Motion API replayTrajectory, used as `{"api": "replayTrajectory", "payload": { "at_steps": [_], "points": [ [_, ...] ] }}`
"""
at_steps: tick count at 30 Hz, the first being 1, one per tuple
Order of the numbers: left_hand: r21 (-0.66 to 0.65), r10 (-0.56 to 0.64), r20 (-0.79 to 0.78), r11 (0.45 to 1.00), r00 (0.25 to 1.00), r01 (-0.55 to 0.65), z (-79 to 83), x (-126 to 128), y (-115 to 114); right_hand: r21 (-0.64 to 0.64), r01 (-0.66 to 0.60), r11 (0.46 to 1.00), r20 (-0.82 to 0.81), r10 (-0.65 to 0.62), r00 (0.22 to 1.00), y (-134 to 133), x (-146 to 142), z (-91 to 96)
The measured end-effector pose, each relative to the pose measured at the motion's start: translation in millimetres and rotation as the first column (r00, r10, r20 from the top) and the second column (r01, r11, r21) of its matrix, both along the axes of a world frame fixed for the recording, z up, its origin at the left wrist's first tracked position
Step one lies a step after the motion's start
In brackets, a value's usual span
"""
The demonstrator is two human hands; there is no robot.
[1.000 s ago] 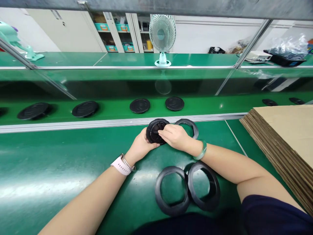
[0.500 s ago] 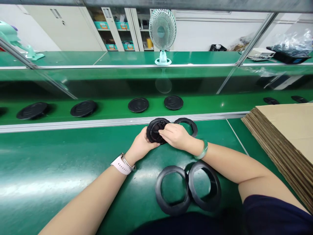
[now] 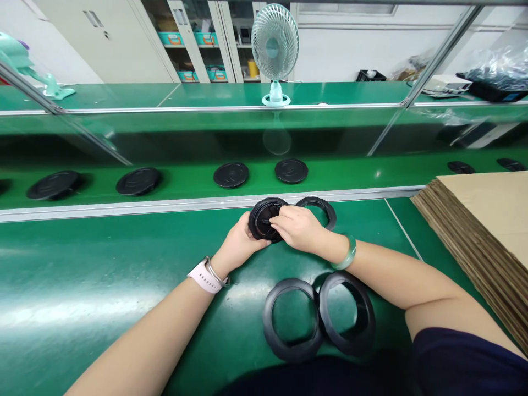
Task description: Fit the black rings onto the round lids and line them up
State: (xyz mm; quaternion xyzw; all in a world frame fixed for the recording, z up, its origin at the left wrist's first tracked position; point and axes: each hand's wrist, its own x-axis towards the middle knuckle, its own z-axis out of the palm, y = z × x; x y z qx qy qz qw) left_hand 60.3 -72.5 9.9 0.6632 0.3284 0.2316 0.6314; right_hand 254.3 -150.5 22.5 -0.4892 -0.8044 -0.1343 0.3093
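Nearest the body, two dark rings (image 3: pixel 270 319) are laid side by side on the green surface (image 3: pixel 124 258), with the right-hand one leaning a little and their rims seemingly touching. To the right, a stack of cardboard sheets (image 3: pixel 487 206) is set at the edge of the working space.

Beyond the rings, the black round part (image 3: pixel 256 221) is held up before the metal edging, its hollow face turned toward the viewer; whether its underside is supported by the surface cannot be told. Its rim is gripped from the left and below by the left hand (image 3: pixel 241 240), with the thumb laid along the lower edge. By the right hand (image 3: pixel 299 228), whose fingertips are drawn together, a narrow bar at the middle of the part appears to be pinched; the exact contact is too small to be made out.

For this fine work, the rim is best held firmly and without tilting by the left hand, so that no slip is passed to the bar. Pressure at the centre should be applied lightly and squarely, with the inside left visible past the fingers.

Just behind the right hand, a third ring (image 3: pixel 331 214) is partly covered. Past the metal edging, black discs (image 3: pixel 231 175) are spaced along a green strip (image 3: pixel 187 179), and farther off a pale green fan (image 3: pixel 274 44) is stood on the back counter.
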Motion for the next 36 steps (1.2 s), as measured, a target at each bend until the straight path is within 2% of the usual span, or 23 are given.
{"api": "replayTrajectory", "payload": {
  "at_steps": [6,13,22,28,36],
  "points": [
    [0.024,-0.004,-0.011,1.000,1.000,0.004,-0.5,-0.8,-0.4,-0.038,0.019,0.999,0.011,-0.019,1.000,-2.8,-3.3,5.5],
    [0.025,-0.016,0.004,1.000,1.000,0.016,-2.0,-2.1,0.2,-0.036,-0.017,0.999,0.014,0.017,1.000,-0.7,-2.4,7.9],
    [0.025,-0.018,0.017,1.000,1.000,0.018,-4.2,-2.3,1.9,-0.068,0.031,0.997,-0.088,-0.037,0.995,0.6,-4.0,-0.9],
    [0.010,-0.030,0.032,1.000,0.999,0.029,-0.6,-1.8,0.8,-0.068,0.002,0.998,-0.191,-0.015,0.981,1.8,-4.1,-5.1],
    [0.032,-0.009,0.001,0.999,1.000,0.009,-1.4,-2.1,1.3,-0.066,-0.007,0.998,-0.182,-0.005,0.983,0.5,-2.2,-4.7]
  ]
}}
